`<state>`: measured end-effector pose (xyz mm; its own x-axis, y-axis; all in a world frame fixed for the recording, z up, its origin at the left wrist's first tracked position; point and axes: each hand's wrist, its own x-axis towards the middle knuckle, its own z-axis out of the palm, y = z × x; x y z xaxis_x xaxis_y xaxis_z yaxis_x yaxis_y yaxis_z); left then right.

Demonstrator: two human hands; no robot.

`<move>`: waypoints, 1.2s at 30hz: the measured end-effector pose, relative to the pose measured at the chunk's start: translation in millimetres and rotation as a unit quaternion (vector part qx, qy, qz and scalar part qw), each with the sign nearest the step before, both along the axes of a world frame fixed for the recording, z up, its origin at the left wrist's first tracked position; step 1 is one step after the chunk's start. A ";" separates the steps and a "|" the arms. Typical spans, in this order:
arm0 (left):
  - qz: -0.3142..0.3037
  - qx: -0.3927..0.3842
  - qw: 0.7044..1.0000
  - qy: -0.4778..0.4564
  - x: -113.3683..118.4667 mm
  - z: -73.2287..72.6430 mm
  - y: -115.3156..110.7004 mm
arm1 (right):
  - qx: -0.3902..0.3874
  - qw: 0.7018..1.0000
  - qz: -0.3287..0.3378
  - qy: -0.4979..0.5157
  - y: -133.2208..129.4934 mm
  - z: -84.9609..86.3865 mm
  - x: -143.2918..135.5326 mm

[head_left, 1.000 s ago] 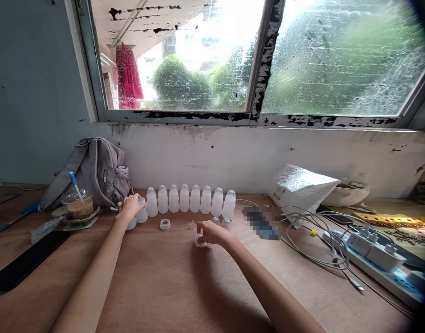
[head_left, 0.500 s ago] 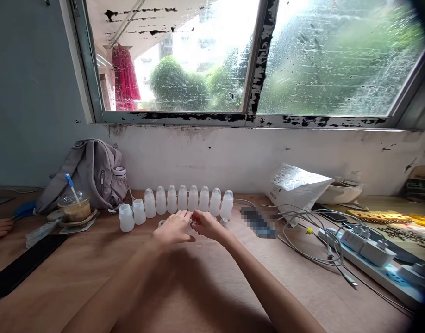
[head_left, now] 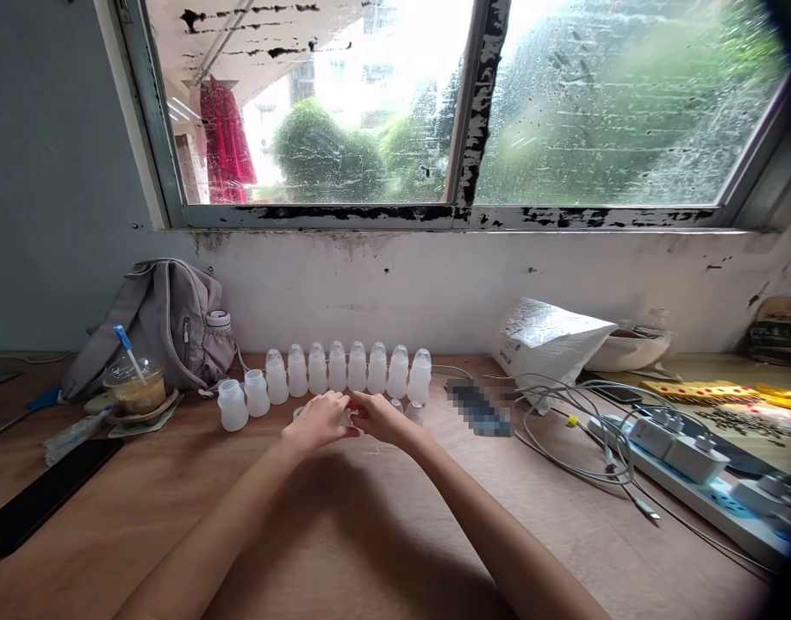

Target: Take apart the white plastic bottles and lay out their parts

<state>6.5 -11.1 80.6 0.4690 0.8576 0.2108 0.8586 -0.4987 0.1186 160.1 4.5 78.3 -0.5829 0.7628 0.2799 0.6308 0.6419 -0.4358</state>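
Observation:
My left hand (head_left: 321,419) and my right hand (head_left: 377,417) meet over the middle of the table, fingers bent together around something small and clear that they mostly hide. Behind them stands a row of several capped white bottles (head_left: 337,368). Two uncapped white bottles (head_left: 233,405) (head_left: 257,393) stand at the row's left end. Small clear caps (head_left: 414,412) lie just right of my right hand. A whitish ring-like piece (head_left: 298,413) shows partly beside my left hand.
On the left are a grey backpack (head_left: 169,327), a cup with a straw (head_left: 137,387) and a black flat object (head_left: 46,495). To the right are a pixelated item (head_left: 479,409), cables (head_left: 563,469), a power strip (head_left: 686,482) and a silvery bag (head_left: 544,344).
My hands have drawn closer together, with the left fingers more curled. The other person's hand at the far left has gone out of view. The view has shifted slightly.

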 end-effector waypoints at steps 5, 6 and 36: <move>0.002 -0.016 1.000 -0.023 -1.5 -2.3 1.8 | 0.005 1.000 -0.013 0.002 2.8 -3.5 1.3; 0.003 -0.019 0.999 -0.026 -1.9 -2.9 2.4 | 0.002 1.000 -0.012 0.001 3.3 -3.9 1.7; 0.127 -0.126 0.981 0.073 -47.4 -29.4 31.8 | -0.019 0.969 -0.211 -0.130 15.9 -54.1 3.7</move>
<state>-40.9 20.8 51.2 0.2421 0.9673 -0.0760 0.9686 -0.2364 0.0765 163.7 20.4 24.2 -0.2631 0.9554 0.1337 0.9253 0.2892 -0.2453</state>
